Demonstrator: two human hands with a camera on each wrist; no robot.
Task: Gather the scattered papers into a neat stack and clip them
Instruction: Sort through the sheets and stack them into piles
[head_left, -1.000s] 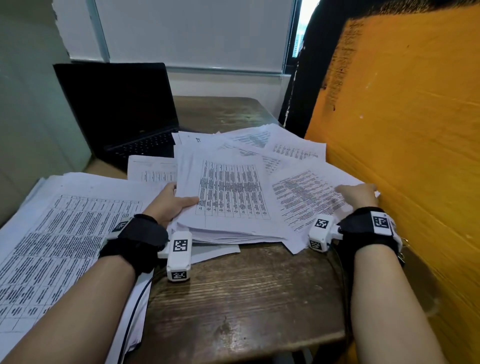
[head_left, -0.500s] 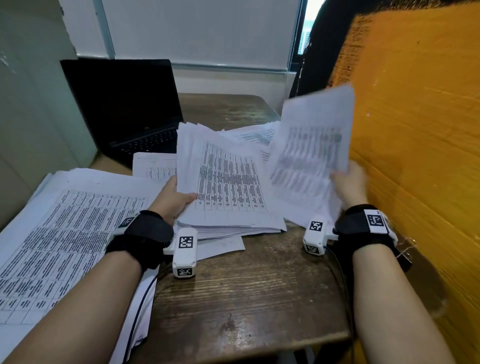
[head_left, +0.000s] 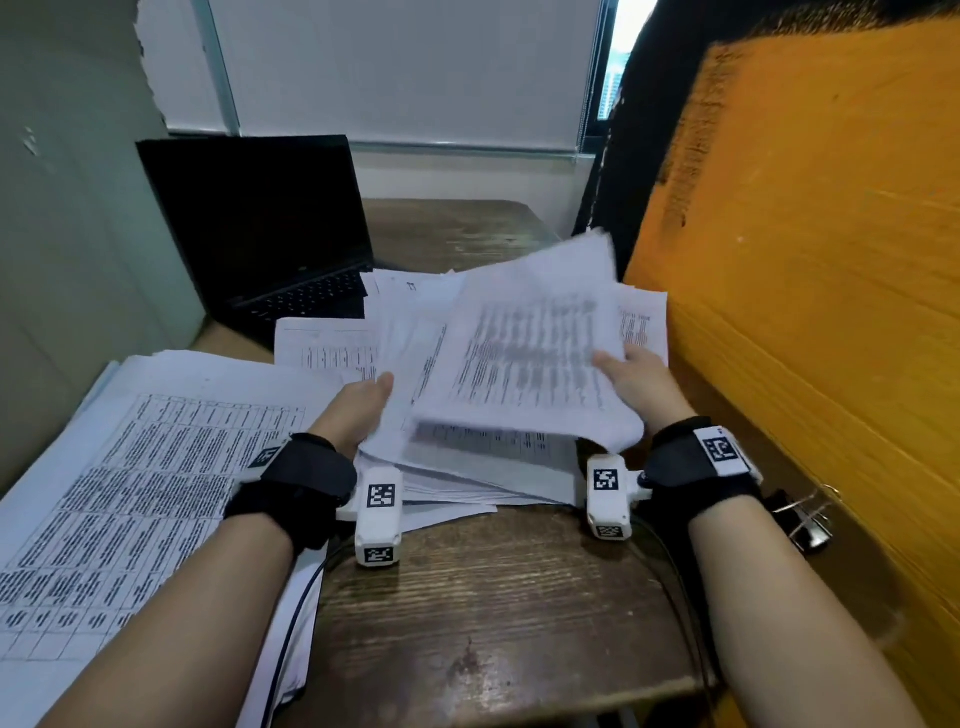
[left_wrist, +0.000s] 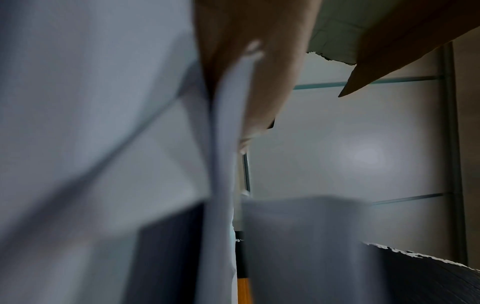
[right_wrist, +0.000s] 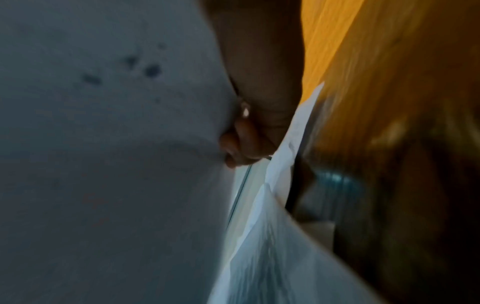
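The loose sheets (head_left: 524, 358) hang tilted just above the stack (head_left: 467, 467) on the bench (head_left: 493, 597), pinched at their right edge by the right hand (head_left: 636, 379). The left hand (head_left: 358, 410) clasps the stack's left edge, thumb on top. Best lay them flat, corners matched, then square the edges before fetching the clip (head_left: 797, 514).

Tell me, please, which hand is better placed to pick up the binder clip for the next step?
Probably the right hand: the binder clip lies beside the right wrist, near the orange board. The left hand grips the stack and is farther away.
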